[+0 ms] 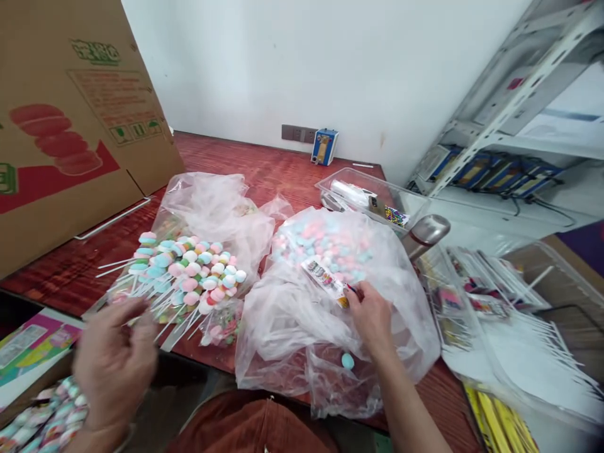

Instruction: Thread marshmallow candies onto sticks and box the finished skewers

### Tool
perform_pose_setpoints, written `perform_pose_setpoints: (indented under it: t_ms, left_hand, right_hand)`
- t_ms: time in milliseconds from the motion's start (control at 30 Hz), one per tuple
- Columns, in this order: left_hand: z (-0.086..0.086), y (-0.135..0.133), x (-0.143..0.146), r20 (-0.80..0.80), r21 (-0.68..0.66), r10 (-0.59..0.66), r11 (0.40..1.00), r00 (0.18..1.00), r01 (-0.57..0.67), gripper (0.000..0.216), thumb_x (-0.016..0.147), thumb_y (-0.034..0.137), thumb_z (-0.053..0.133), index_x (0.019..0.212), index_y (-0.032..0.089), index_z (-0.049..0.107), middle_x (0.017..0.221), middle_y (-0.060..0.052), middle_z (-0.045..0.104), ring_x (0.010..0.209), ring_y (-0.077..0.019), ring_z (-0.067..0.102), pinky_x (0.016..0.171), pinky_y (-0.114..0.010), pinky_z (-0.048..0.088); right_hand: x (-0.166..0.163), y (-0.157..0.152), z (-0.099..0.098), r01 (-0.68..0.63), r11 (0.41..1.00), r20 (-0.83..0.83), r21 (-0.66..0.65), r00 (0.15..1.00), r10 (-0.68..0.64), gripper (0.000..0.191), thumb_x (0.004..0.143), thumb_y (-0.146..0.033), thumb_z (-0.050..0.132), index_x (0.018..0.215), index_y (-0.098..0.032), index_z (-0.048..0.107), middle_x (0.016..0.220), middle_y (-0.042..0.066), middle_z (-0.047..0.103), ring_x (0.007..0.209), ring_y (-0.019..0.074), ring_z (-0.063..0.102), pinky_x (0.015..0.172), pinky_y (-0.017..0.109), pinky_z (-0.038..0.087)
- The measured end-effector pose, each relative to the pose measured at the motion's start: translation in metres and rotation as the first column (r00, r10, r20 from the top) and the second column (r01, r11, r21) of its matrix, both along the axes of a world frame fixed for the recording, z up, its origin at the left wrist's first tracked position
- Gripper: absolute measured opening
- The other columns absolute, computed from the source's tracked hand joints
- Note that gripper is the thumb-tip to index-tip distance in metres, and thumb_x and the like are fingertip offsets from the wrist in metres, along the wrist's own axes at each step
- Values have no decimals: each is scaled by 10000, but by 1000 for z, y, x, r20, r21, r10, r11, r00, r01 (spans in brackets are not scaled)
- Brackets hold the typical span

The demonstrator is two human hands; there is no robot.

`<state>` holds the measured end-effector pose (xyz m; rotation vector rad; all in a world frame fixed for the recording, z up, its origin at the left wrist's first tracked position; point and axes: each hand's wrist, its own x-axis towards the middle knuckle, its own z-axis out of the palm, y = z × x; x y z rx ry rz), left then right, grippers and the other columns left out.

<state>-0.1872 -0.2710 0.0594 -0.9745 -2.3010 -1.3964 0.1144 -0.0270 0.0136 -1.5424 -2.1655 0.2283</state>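
Note:
My right hand [372,314] pinches the lower end of a small white printed plastic packet [323,280], held over a large clear plastic bag [283,327]. Inside that bag is a heap of pink and blue marshmallows [325,242]; a single blue one [348,360] lies near its front. My left hand [116,365], blurred, hovers near the table's front edge with fingers loosely bent, a gap beside the thumb and nothing visible in it. Just beyond it lies a pile of marshmallow skewers [189,267] on white sticks, resting on another plastic bag [202,201].
A large cardboard box [85,94] stands at the left. Below it, an open carton [28,393] holds wrapped marshmallows. A clear tray [406,195], a metal flask [427,233] and a plastic bin of sticks and packets [500,327] line the right. White metal shelving [514,82] rises behind.

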Motion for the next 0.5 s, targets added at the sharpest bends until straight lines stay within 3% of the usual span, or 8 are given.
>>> perform_pose_setpoints:
  t_ms: [33, 67, 100, 133, 200, 267, 367, 500]
  left_hand:
    - [7, 22, 25, 102, 61, -178, 983, 979, 172, 188, 780, 360, 636, 956, 315, 685, 964, 17, 683, 987, -269, 615, 987, -444, 444]
    - [12, 42, 51, 287, 117, -387, 922, 876, 369, 170, 806, 352, 638, 957, 301, 698, 932, 5, 693, 923, -244, 629, 929, -411, 479]
    - [13, 61, 79, 511, 190, -559, 814, 653, 549, 172, 822, 375, 644, 940, 272, 715, 899, -19, 704, 863, -230, 641, 863, -387, 506]
    - [11, 80, 106, 714, 291, -617, 691, 331, 662, 214, 831, 404, 655, 946, 237, 724, 935, -55, 714, 864, -228, 654, 837, -378, 516]
    - [3, 113, 152, 832, 536, -486, 581, -267, 613, 303, 826, 438, 691, 999, 192, 723, 1096, -112, 700, 948, -230, 667, 869, -375, 513]
    - [-7, 143, 182, 661, 732, -445, 558, -604, 390, 338, 811, 416, 732, 1068, 199, 704, 1241, -112, 648, 1078, -215, 633, 930, -351, 489]
    - [-13, 174, 197, 447, 817, -551, 573, -705, 70, 324, 806, 380, 756, 1084, 230, 684, 1166, -60, 658, 1083, -176, 612, 960, -347, 476]
    - [-4, 182, 190, 409, 841, -586, 540, -700, 40, 424, 730, 252, 829, 1125, 230, 676, 971, -13, 668, 956, -145, 632, 966, -346, 473]
  right_hand:
    - [0, -2, 5, -17, 1000, 14, 23, 1000, 17, 259, 925, -304, 473, 841, -184, 687, 761, 60, 723, 724, 216, 627, 720, 335, 376]
    - [0, -3, 11, -40, 998, 29, 53, 999, 39, 252, 932, -266, 469, 883, -188, 704, 832, 77, 742, 796, 229, 639, 792, 365, 375]
    - [1, -5, 17, -71, 993, 42, 91, 997, 67, 250, 935, -229, 467, 940, -191, 714, 908, 91, 755, 864, 240, 646, 864, 397, 361]
    - [1, -6, 25, -106, 985, 50, 135, 994, 100, 257, 936, -197, 466, 996, -192, 716, 973, 103, 759, 916, 247, 649, 925, 425, 340]
    - [4, -9, 41, -194, 958, 38, 212, 981, 190, 277, 942, -162, 458, 1055, -193, 709, 1035, 108, 759, 959, 249, 654, 991, 454, 318]
    - [11, -12, 57, -274, 935, -39, 226, 956, 289, 287, 954, -166, 448, 1076, -206, 704, 1008, 87, 762, 943, 235, 663, 968, 425, 367]
    - [26, -18, 78, -314, 945, -253, 90, 910, 327, 256, 968, -226, 468, 1071, -234, 702, 990, 55, 749, 924, 217, 666, 856, 350, 458]
    - [44, -27, 88, -274, 953, -494, -130, 851, 177, 236, 935, -350, 574, 1116, -228, 663, 1002, 59, 722, 877, 214, 659, 758, 311, 504]
